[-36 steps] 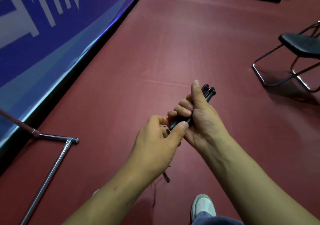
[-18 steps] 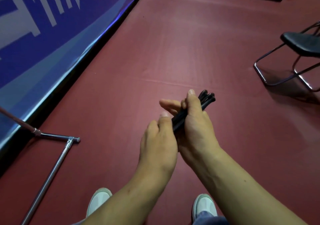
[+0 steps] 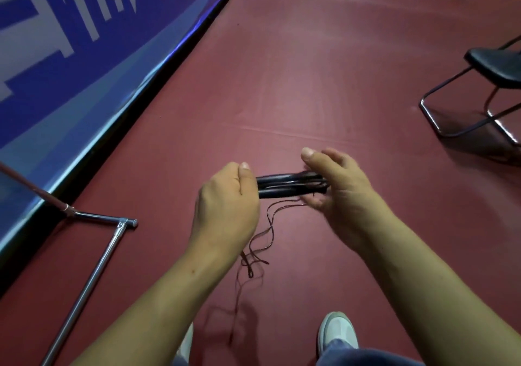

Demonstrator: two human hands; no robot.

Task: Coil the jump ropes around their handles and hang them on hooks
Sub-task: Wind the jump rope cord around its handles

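Red floor (image 3: 282, 83) bears a black chair (image 3: 496, 66); a metal bar (image 3: 93, 275); a shoe (image 3: 338, 332).

One view only for you: head camera, worn on person, wide angle. Faces forward and steeply down, along person's own forearms. Hands nearest lens, mid-frame: left hand (image 3: 225, 199) left of centre, right hand (image 3: 344, 188) right of centre. Red floor (image 3: 310, 83) fills most of frame, receding toward top. Blue banner wall (image 3: 84, 41) slants across upper left. Chair (image 3: 493, 69) at right edge, farther off. White shoe (image 3: 338, 332) at bottom edge: lens sits almost above feet.
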